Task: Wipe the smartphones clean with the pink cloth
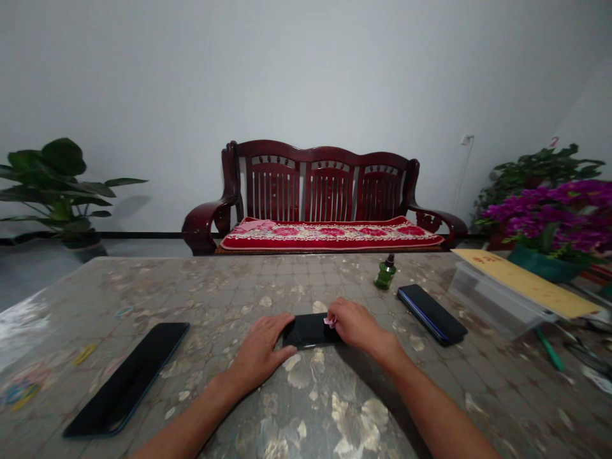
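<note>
A black smartphone (310,330) lies flat on the table, its dark screen facing up. My left hand (262,344) grips its left end, with the thumb on the near edge and the fingers along the far edge. Pinched in my right hand (354,324) is a small pale pink cloth (329,322), pressed on the right part of the screen. Most of the cloth is hidden under the fingers. Right of that hand lie another dark phone (430,313) and a small green spray bottle (385,272), standing upright.
A large black phone or tablet (129,379) lies at the left, near rubber bands (23,395). To the right, a yellow envelope (521,280) rests on a clear plastic box (497,303). Purple flowers (554,213) stand beyond it. A wooden bench (329,162) is behind the patterned table (287,414).
</note>
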`<state>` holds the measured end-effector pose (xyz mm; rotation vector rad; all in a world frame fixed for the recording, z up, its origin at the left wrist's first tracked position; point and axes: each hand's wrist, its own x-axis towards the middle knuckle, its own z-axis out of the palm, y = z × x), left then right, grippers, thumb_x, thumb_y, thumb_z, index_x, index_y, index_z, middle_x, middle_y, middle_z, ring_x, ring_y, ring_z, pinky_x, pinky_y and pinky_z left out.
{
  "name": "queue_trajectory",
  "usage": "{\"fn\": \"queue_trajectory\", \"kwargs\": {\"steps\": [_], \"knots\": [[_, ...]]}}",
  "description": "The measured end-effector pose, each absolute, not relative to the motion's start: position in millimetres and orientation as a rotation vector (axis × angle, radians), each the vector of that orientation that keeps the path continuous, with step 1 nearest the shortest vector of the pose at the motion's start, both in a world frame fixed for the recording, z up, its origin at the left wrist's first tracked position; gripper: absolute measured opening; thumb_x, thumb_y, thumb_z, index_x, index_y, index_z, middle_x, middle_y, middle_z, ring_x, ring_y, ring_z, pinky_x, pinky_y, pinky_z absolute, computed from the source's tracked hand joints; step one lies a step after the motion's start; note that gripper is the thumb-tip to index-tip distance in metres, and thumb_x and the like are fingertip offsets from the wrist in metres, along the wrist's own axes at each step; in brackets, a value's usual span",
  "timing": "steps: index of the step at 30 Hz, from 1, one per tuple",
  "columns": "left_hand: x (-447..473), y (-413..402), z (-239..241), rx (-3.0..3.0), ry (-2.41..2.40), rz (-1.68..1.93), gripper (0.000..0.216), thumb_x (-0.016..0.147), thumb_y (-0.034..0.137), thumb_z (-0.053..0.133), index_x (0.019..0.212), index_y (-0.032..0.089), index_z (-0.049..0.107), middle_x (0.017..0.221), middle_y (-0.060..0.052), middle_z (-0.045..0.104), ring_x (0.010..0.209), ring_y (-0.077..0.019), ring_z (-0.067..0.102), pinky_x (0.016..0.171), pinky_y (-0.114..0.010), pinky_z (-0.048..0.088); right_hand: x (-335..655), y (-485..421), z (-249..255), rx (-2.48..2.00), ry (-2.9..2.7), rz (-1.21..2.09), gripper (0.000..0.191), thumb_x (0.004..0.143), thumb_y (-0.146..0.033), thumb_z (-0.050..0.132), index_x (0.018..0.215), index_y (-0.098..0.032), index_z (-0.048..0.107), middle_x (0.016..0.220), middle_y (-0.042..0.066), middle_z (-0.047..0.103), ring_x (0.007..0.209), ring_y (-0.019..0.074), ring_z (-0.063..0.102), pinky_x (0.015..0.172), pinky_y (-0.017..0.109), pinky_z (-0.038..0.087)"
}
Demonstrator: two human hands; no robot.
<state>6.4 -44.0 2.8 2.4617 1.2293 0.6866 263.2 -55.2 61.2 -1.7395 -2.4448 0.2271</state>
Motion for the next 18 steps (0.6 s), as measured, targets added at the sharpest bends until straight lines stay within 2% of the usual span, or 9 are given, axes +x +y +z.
{"fn": "queue_trajectory", "kwargs": {"steps": [7,12,18], "knots": [[4.7,-42.6,-0.5,2.502,1.206,0.694,0.049,0.085,0.035,0.068,0.131,0.022,0.059,0.135,-0.011,0.063,0.123,-0.0315,0.057,0.109,-0.051,0.040,273.5,-46.8,68.7,-1.863,-2.526,0.204,0.019,0.087,-0.011,0.056,0.098,-0.018,0.070,0.103,0.009,0.069,0.090,0.0199,0.065,0.072,0.026,0.038],[3.3,-39.7,-6.6,2.530,1.204,0.699,0.045,0.086,0.035,0.067,0.129,0.022,0.062,0.135,-0.011,0.063,0.123,-0.0312,0.058,0.109,-0.052,0.041,264.4,-49.5,66.2,-1.684,-2.614,0.273,0.021,0.086,-0.012,0.055,0.100,-0.018,0.070,0.104,0.009,0.069,0.094,0.0208,0.064,0.076,0.026,0.040],[3.9,-41.2,-3.2,2.529,1.228,0.641,0.047,0.086,0.032,0.067,0.131,0.021,0.061,0.138,-0.012,0.061,0.125,-0.0313,0.056,0.111,-0.054,0.038,285.8,-62.7,60.9,-1.632,-2.494,0.395,0.026,0.080,-0.006,0.053,0.092,-0.021,0.071,0.097,0.005,0.069,0.088,0.0176,0.062,0.073,0.024,0.038]]}}
